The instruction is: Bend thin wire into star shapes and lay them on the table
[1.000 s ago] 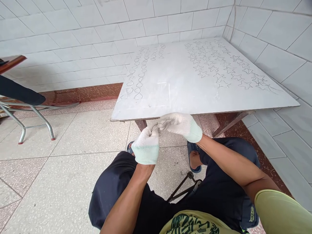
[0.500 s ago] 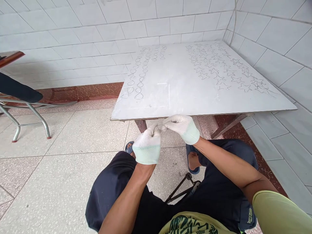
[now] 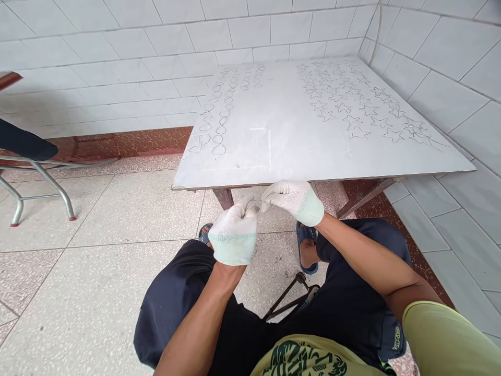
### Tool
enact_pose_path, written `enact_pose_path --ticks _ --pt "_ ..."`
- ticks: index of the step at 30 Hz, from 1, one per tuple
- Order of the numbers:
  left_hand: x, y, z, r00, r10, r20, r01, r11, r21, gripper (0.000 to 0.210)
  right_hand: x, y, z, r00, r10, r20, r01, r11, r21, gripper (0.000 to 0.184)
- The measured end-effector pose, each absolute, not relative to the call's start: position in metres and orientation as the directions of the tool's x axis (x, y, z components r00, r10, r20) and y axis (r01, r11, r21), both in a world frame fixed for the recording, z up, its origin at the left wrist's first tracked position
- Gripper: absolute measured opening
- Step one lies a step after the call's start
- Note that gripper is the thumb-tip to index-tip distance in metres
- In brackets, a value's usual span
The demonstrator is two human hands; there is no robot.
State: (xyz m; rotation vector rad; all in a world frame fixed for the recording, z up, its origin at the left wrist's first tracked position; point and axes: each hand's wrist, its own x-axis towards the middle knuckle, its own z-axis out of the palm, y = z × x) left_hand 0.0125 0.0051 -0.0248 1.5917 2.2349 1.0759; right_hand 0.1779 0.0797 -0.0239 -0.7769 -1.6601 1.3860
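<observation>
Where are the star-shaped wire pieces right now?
In the head view, the wire stars lie in rows on the right half of the white tabletop, near the tiled corner, opposite the loop shapes on its left.

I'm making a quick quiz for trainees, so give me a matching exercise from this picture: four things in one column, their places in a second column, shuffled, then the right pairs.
Things:
1. wire stars
2. wire loops
3. wire
4. metal chair leg

Places:
A. between the gloved left hand and right hand
B. right part of the tabletop
C. on the floor, far left
D. left part of the tabletop

Pairs: 1-B, 2-D, 3-A, 4-C
</observation>
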Motion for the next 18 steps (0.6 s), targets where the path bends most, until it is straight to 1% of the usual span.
enact_pose_path --ticks 2,5,7,10,15,18 --pt "0.011 0.005 -0.027 -0.380 0.894 0.239 0.750 0.146 0.645 0.032 0.180 0.080 -0.023 -0.469 0.861 0.196 -0.049 0.197 -0.979 0.019" --pt "0.006 0.006 -0.032 -0.296 0.924 0.240 0.772 0.083 0.630 0.032 0.179 0.081 -0.022 -0.430 0.882 0.194 -0.076 0.179 -0.981 0.019" --pt "0.003 0.006 -0.036 -0.263 0.922 0.283 0.793 0.039 0.608 0.031 0.179 0.081 -0.022 -0.416 0.886 0.204 -0.097 0.180 -0.979 0.021" --pt "-0.001 0.006 -0.038 -0.232 0.911 0.340 0.808 -0.014 0.589 0.031 0.178 0.080 -0.023 -0.451 0.868 0.207 -0.104 0.180 -0.978 0.025" --pt "-0.007 0.004 -0.034 -0.194 0.935 0.298 0.763 -0.047 0.645 0.032 0.182 0.077 -0.019 -0.506 0.831 0.232 -0.090 0.217 -0.972 0.029" --pt "-0.010 0.003 -0.029 -0.203 0.924 0.323 0.736 -0.073 0.673 0.032 0.185 0.076 -0.012 -0.543 0.808 0.227 -0.061 0.232 -0.971 0.031"
